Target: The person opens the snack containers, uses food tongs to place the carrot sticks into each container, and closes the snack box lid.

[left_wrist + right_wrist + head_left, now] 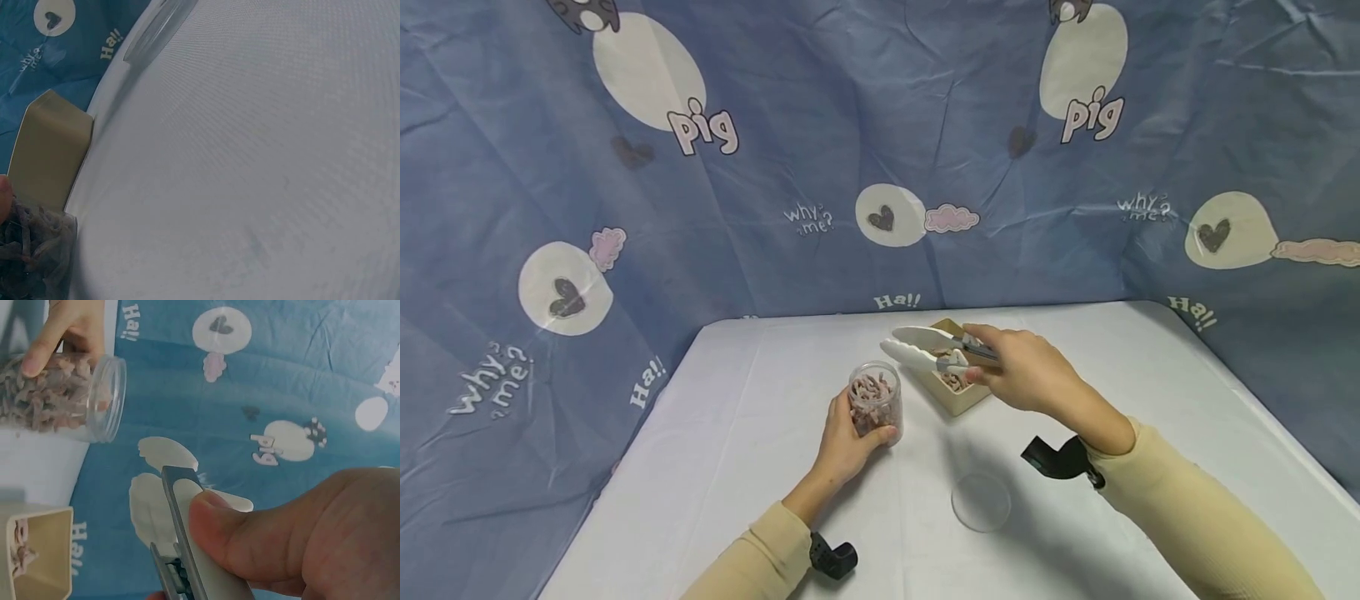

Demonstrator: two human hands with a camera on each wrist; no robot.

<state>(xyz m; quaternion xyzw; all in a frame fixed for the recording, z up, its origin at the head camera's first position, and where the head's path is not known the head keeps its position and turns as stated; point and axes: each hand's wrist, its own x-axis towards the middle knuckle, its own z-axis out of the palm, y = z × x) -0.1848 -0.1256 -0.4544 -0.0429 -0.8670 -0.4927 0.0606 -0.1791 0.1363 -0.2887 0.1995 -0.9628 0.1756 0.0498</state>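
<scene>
A clear jar [876, 403] filled with small pinkish-brown strips stands uncapped on the table. My left hand [844, 446] grips its lower side, thumb in front. The right hand [1026, 371] holds a pair of tongs [917, 348] with white scalloped tips and grey handles. Those tips are spread apart, with nothing seen between them, up and to the right of the jar's mouth. Under the tongs sits a beige rectangular box [957, 402] with more strips inside, partly hidden by the tongs and hand. In the right wrist view, the thumb [215, 531] presses on a tong handle.
A clear round lid [981, 502] lies flat on the white table [760, 400], in front of the box. A blue printed cloth [820, 108] hangs behind the table and along its sides. Each wrist carries a black camera mount [833, 557].
</scene>
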